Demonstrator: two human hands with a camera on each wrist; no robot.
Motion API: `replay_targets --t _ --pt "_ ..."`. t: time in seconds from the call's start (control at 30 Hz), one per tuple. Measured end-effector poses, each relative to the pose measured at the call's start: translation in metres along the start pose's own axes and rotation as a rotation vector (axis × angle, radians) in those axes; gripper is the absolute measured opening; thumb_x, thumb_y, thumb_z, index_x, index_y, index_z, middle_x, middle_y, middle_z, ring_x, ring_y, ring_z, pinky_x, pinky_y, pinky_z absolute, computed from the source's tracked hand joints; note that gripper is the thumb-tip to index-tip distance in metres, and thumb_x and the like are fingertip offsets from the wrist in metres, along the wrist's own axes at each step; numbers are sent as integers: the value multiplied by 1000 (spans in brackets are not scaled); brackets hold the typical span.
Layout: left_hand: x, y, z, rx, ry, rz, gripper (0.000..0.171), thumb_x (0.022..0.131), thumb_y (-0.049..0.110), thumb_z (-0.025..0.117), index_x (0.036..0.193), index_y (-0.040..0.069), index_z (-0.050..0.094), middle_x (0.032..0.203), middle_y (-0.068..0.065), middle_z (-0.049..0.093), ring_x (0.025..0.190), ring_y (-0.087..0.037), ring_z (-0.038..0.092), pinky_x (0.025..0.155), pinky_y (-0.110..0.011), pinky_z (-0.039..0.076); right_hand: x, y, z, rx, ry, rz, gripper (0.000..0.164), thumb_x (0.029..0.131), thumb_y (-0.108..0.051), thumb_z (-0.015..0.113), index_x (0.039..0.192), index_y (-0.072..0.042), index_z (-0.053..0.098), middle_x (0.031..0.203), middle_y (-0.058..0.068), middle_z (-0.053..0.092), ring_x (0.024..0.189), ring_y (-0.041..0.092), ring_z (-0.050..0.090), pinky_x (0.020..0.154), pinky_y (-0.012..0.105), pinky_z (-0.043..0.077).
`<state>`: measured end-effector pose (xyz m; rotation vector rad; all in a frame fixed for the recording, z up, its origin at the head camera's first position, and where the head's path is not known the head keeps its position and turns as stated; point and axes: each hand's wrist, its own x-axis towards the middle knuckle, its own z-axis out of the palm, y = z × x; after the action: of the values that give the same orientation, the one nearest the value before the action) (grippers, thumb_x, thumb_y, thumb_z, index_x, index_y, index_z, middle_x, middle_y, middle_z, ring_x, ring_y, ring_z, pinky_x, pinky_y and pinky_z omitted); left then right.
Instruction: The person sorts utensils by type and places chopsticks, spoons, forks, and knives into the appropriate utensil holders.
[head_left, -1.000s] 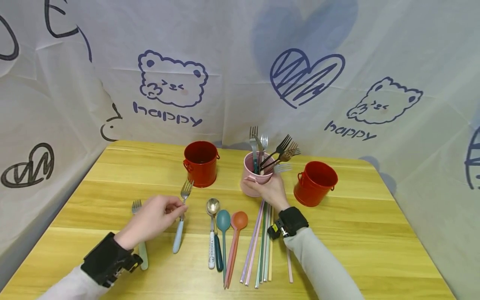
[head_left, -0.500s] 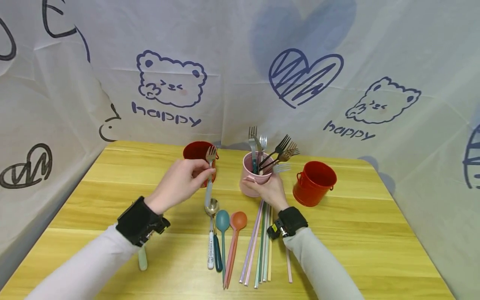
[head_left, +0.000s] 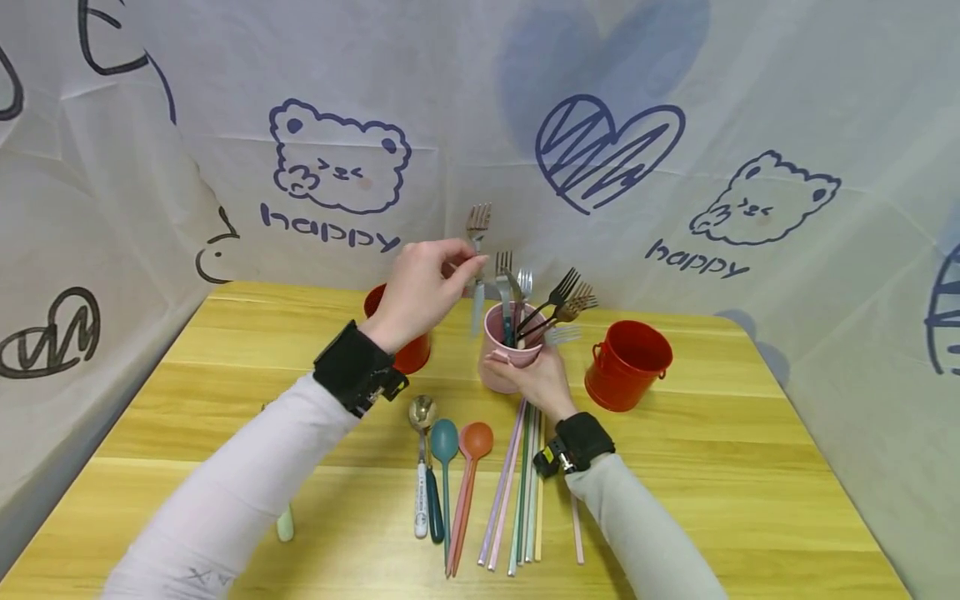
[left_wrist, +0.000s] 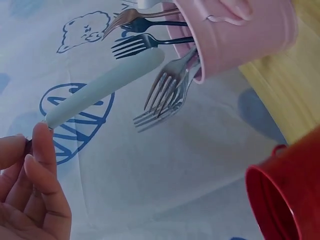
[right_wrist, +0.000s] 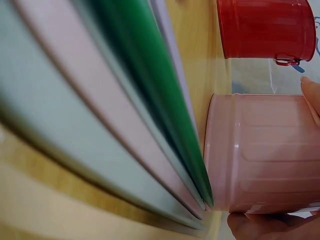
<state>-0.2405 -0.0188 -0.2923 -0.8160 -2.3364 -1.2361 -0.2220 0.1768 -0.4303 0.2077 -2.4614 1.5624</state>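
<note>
My left hand point(head_left: 427, 287) pinches a fork point(head_left: 477, 308) by its metal neck, tines up and pale blue handle hanging down. It is raised just left of the pink bucket point(head_left: 497, 367). In the left wrist view the fork's handle point(left_wrist: 105, 90) points toward the bucket's mouth, overlapping the tines there. Several forks point(head_left: 562, 293) stand in the bucket with their tines sticking out, some silver, one black, one coppery. My right hand point(head_left: 542, 383) grips the bucket from its front right side, with fingers hidden behind it. The right wrist view shows the bucket's wall point(right_wrist: 270, 150) between thumb and fingers.
One red bucket point(head_left: 412, 357) is partly behind my left hand; another red bucket point(head_left: 628, 367) stands to the right. Spoons point(head_left: 444, 442) and chopsticks point(head_left: 513, 492) lie in front. A fork with a pale green handle point(head_left: 285, 523) lies under my left forearm.
My left hand has lifted the blue-handled fork from near the table and carried it right and up, past the left red bucket to beside the pink one. My right hand stays on the pink bucket.
</note>
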Motion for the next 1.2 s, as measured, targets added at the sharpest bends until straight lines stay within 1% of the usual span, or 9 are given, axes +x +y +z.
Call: replay_targets --t 0.13,0.27,0.47,0.6,0.7,0.83,0.93,1.1,1.2 --pt "11 1 11 -26 21 -1 15 92 21 62 93 8 69 74 -3 66 58 -12 60 53 -27 48 -4 -12 -3 11 -7 -8 75 70 -11 82 132 6 43 124 25 57 114 36 54 98 49 41" --pt "18 -2 24 -28 21 -1 16 92 22 62 93 8 70 77 -3 68 60 -11 59 55 -26 49 -1 -5 -2 19 -2 -1 77 70 -14 83 134 3 43 124 22 57 113 34 54 98 48 41" --pt "21 -8 43 9 -54 -30 17 92 22 63 95 8 72 85 -2 70 67 -12 59 61 -25 50 5 19 2 -26 -3 23 82 69 -27 84 135 -7 41 127 12 56 115 24 54 98 42 42" --pt "20 -10 52 29 -108 -48 17 92 23 62 93 10 72 86 -1 70 68 -12 61 62 -26 50 6 24 2 -40 -8 37 81 70 -28 83 136 -9 40 127 10 55 114 22 53 98 40 43" --pt "19 -13 57 48 -154 -80 17 92 24 62 93 11 72 85 0 69 70 -13 61 63 -28 50 7 23 2 -45 -13 51 80 70 -28 83 136 -10 40 126 9 55 114 21 53 98 39 43" --pt "15 -20 60 112 -238 -129 19 93 25 60 98 11 72 89 -1 70 74 -13 62 64 -29 50 6 22 2 -47 -12 66 83 70 -28 83 137 -9 37 128 9 54 115 21 53 99 39 42" --pt "10 -25 58 141 -281 -152 20 93 24 60 103 10 71 95 -2 69 75 -14 62 62 -29 50 6 22 3 -49 -11 52 81 69 -27 84 135 -7 40 126 10 56 113 22 54 98 40 43" --pt "2 -29 49 125 -285 -168 22 93 20 59 109 8 69 100 -6 69 73 -17 60 58 -30 50 7 22 3 -44 -5 -9 76 68 -26 85 130 -7 47 123 10 59 110 22 56 96 40 44" --pt "-4 -30 42 135 -273 -165 21 93 19 59 109 10 68 101 -5 68 77 -17 61 63 -29 51 8 22 3 -58 4 -9 77 67 -28 85 131 -7 47 123 9 59 111 21 56 97 40 43"
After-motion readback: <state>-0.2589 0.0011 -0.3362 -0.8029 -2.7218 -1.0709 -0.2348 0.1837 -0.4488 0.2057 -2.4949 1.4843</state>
